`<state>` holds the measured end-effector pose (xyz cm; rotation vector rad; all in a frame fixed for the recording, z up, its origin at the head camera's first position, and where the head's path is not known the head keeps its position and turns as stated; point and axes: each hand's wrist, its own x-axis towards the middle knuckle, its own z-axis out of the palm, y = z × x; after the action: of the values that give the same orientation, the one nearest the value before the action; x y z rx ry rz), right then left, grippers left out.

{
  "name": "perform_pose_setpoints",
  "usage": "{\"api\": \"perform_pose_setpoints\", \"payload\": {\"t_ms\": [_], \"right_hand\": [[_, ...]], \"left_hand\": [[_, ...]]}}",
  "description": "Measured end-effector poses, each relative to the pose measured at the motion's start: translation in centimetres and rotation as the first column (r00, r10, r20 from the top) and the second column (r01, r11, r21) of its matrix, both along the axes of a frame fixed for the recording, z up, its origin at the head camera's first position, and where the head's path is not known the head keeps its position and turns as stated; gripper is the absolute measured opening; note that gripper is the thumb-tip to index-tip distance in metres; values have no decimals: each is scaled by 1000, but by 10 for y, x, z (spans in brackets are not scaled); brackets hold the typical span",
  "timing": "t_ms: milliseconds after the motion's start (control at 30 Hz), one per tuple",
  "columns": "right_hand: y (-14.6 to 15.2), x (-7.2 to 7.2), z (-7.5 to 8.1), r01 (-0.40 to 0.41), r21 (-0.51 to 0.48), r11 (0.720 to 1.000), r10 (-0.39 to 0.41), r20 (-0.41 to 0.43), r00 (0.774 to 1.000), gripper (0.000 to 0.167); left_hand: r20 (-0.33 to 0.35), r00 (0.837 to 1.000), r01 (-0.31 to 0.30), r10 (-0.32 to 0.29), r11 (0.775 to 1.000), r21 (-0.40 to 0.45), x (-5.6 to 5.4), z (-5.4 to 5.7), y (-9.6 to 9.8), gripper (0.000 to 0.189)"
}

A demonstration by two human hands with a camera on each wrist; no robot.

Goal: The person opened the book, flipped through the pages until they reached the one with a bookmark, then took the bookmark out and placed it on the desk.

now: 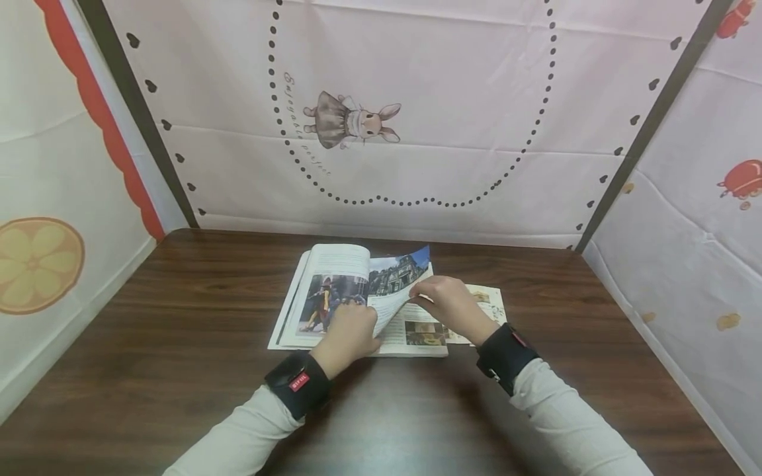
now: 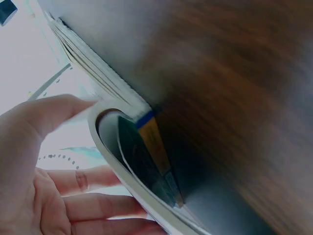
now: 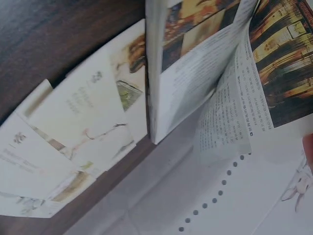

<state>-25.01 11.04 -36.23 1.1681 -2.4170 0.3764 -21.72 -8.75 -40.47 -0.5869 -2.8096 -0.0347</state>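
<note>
An open book point(image 1: 333, 317) with photos and text lies on the dark wooden table. My left hand point(image 1: 352, 329) rests on its left-hand pages near the spine; the left wrist view shows the thumb point(image 2: 58, 110) by the book's near edge and the fingers lying along the curved pages. With thumb and fingers, my right hand point(image 1: 446, 301) pinches the edge of a page point(image 1: 399, 281), which is lifted and bent above the right-hand side. Only a fingertip point(image 3: 308, 149) of that hand shows in the right wrist view.
Several pale printed cards or leaflets point(image 3: 83, 112) lie overlapping just right of the book, partly under my right wrist in the head view. Printed cloth walls point(image 1: 452, 86) stand behind the table point(image 1: 208, 297) and along both sides.
</note>
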Motion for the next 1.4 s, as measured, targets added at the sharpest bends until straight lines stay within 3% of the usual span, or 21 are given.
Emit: {"api": "perform_pose_setpoints", "payload": {"t_ms": [100, 233, 367, 467, 567, 633, 767, 900, 1100, 1200, 1300, 1400], "right_hand": [[-1, 1, 1, -10, -12, 1000, 10, 7, 1000, 10], [3, 0, -1, 42, -96, 995, -29, 133, 991, 26], [11, -3, -3, 123, -144, 982, -84, 251, 964, 44], [14, -4, -6, 160, -20, 987, -141, 382, 913, 45], [17, -3, -14, 114, 176, 978, -188, 500, 845, 44], [18, -3, -21, 60, 259, 964, -195, 536, 822, 44], [19, -1, -31, 3, 321, 947, -185, 539, 822, 41], [19, 2, -33, 19, 328, 945, -198, 524, 828, 43], [16, 7, -33, 48, 349, 936, -237, 524, 818, 59], [16, 9, -35, 61, 355, 933, -250, 517, 819, 65], [16, 10, -37, 71, 346, 935, -252, 514, 820, 65], [18, 10, -39, 84, 346, 934, -264, 513, 817, 66]], "left_hand": [[-32, 999, -2, 2, 1000, -7, 0, -3, 2, 24], [-37, 999, 0, 0, 1000, -12, 0, -4, 4, 20], [-34, 999, -10, 9, 1000, -12, 1, -1, 4, 10], [-15, 1000, -17, 17, 1000, 1, 1, 2, 2, 4], [20, 1000, -21, 20, 1000, 21, 1, 2, -1, 5], [38, 999, -19, 18, 999, 28, 1, 2, -2, 6], [62, 998, -27, 25, 999, 33, 1, 2, -2, 7], [40, 999, -26, 25, 999, 42, 0, 1, -1, 6], [31, 999, -19, 17, 999, 41, 2, 5, -5, 7], [57, 997, -52, 47, 994, 99, 5, 6, -10, 17], [95, 991, -111, 93, 971, 213, 7, 6, -16, 32], [186, 975, -183, 121, 911, 369, 10, 6, -22, 40]]}}
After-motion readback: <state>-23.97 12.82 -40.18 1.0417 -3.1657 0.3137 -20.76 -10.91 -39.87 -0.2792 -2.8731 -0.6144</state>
